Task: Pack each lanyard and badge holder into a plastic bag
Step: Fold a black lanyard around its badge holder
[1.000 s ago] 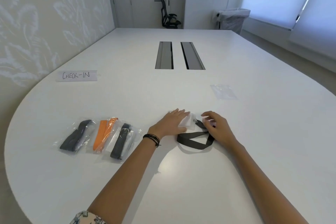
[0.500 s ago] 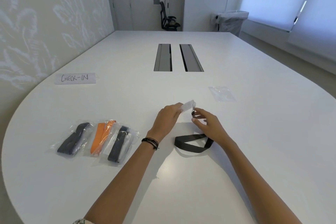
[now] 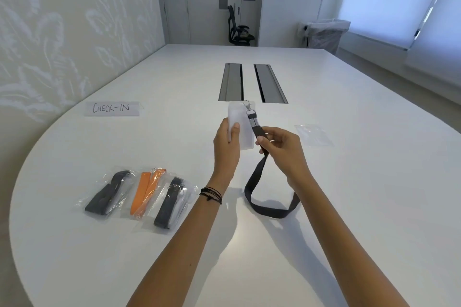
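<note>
The frosted clear plastic badge holder (image 3: 241,129) is raised above the white tabletop (image 3: 349,207), clamped in the grip of the left hand (image 3: 225,143). The right hand (image 3: 283,148) pinches the clipped-on dark grey fabric lanyard (image 3: 255,173), whose loop hangs to the tabletop. An empty clear plastic bag (image 3: 313,135) lies nearby, right.

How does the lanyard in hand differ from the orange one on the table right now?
The held lanyard is dark, the orange lanyard bright. The held lanyard is unbagged, pinched by the right hand, clipped to the badge holder in the left hand, its loop hanging down; the orange lanyard lies folded inside a clear bag. Both are flat fabric straps.
</note>
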### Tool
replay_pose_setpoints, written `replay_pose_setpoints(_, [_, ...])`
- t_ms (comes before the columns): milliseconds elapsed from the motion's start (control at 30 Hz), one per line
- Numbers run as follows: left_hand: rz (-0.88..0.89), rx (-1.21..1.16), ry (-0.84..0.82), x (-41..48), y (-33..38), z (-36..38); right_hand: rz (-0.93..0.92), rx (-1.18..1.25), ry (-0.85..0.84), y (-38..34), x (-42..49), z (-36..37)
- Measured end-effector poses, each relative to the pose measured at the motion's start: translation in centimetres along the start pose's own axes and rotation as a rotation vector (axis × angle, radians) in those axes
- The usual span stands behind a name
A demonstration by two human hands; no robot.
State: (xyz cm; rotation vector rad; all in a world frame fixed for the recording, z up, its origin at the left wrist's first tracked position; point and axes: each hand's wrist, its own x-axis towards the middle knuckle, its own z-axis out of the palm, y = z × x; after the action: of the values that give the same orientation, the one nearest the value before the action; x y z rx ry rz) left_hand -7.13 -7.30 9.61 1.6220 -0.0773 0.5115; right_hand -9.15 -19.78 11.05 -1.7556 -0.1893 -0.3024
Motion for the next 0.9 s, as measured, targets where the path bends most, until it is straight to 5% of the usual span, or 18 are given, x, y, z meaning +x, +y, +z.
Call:
replay_pose_setpoints(467, [-0.167,-0.496,-0.040,0.7,2.9,-1.8,0.132,-0.043,-0.343,-1.0,-0.3,0.8])
replay_pose_setpoints(900, [-0.120,-0.149,-0.487,1.0,3.4,-4.4,-0.018,-0.284,-0.219,-1.2,0.5,-0.9])
